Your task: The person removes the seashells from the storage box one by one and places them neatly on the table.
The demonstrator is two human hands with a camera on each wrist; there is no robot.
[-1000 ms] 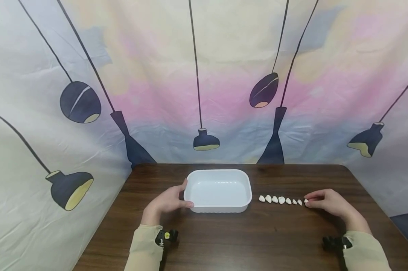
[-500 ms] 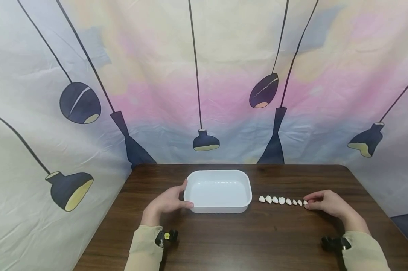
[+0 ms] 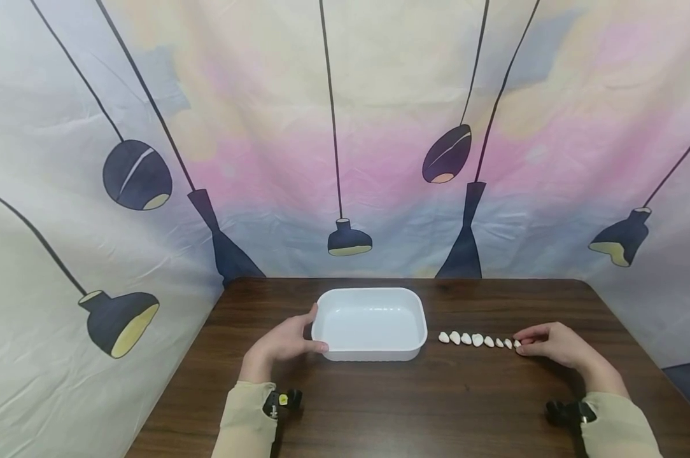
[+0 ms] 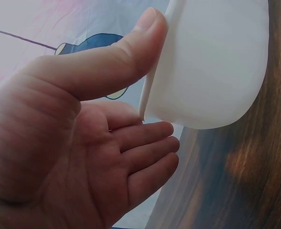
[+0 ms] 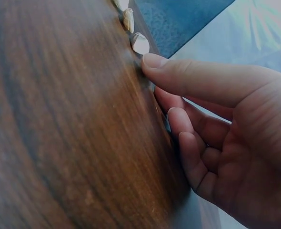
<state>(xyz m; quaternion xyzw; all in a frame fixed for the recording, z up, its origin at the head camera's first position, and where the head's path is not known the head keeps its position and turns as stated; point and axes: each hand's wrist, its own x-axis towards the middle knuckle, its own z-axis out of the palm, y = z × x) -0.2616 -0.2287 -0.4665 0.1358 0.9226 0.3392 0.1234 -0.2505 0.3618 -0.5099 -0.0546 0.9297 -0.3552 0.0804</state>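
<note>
My left hand point(image 3: 284, 340) rests at the left end of a white rectangular tray point(image 3: 369, 356). In the left wrist view, the thumb and index fingertip touch the tray's rim point(image 4: 155, 71), while the other fingers lie fairly straight beside it. To the right of the tray, several small white seashells point(image 3: 477, 340) lie in a row on the table. My right hand point(image 3: 557, 343) pinches the rightmost seashell point(image 3: 517, 344) at the row's end. In the right wrist view, that shell point(image 5: 140, 44) sits at the thumb tip; the index fingertip is mostly hidden behind the thumb.
The dark wooden table point(image 3: 425, 407) carries the tray and shells. Behind it hangs a pastel cloth point(image 3: 379, 140) printed with lamps. Each wrist wears a black camera mount, one at the left point(image 3: 282, 401) and one at the right point(image 3: 568, 412).
The right hand has shifted very slightly left and nearer with the rightmost seashell, closing up to the row. The left hand and tray hold their place.
</note>
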